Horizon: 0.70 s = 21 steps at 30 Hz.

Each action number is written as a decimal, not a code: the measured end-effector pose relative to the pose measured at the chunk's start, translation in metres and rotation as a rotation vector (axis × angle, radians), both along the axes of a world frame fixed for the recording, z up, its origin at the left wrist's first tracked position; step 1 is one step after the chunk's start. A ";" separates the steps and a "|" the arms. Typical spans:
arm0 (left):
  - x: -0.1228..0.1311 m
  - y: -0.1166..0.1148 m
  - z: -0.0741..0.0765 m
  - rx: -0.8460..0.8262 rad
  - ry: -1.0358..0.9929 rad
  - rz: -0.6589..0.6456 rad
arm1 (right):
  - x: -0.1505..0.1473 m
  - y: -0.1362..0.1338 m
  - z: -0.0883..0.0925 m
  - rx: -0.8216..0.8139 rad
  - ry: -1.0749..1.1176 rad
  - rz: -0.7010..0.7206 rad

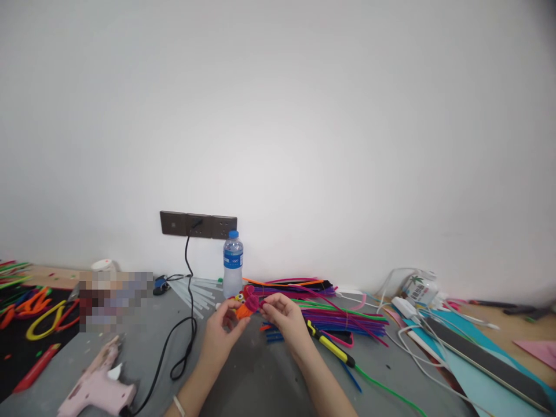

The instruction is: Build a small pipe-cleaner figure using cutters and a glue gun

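Note:
A small pipe-cleaner figure (246, 305) in orange and magenta, with what looks like a googly eye, is held up over the grey table. My left hand (222, 329) pinches it between thumb and fingers from the left. On the other side, the thumb and fingertips of my right hand (286, 319) are closed at its magenta part; exactly what they grip is too small to make out. Just behind my hands stands a water bottle (233, 263) with a blue cap. Bundles of pipe cleaners (347, 320) in purple, green and magenta lie right behind my right hand.
A pink glue gun (98, 382) rests at front left, its black cord (191, 324) running to the wall socket (198, 225). Clear glue sticks (197, 295) lie behind. At right are a yellow-black pen-shaped tool (332, 347), white cables (412, 347) and a dark phone-like slab (486, 362).

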<state>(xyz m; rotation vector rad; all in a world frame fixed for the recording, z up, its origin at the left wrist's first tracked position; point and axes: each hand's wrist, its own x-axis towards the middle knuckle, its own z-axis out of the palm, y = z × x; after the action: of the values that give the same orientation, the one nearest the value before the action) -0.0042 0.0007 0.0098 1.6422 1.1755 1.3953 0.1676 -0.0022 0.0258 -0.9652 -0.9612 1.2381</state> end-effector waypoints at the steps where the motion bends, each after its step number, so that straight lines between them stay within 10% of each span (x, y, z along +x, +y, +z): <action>1: 0.000 0.000 0.001 0.000 0.001 0.000 | 0.000 0.000 0.001 0.005 -0.010 0.006; 12: 0.000 0.000 -0.002 -0.007 -0.019 -0.013 | 0.004 0.000 0.000 0.026 -0.084 -0.009; 21: 0.001 0.006 0.001 -0.503 -0.677 -0.110 | 0.023 0.007 -0.007 0.031 -0.251 -0.079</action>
<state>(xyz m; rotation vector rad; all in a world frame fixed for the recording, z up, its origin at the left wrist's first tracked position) -0.0030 0.0064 0.0112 0.7765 0.9072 1.2935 0.1908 0.0050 0.0184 -1.1417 -1.1225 1.0490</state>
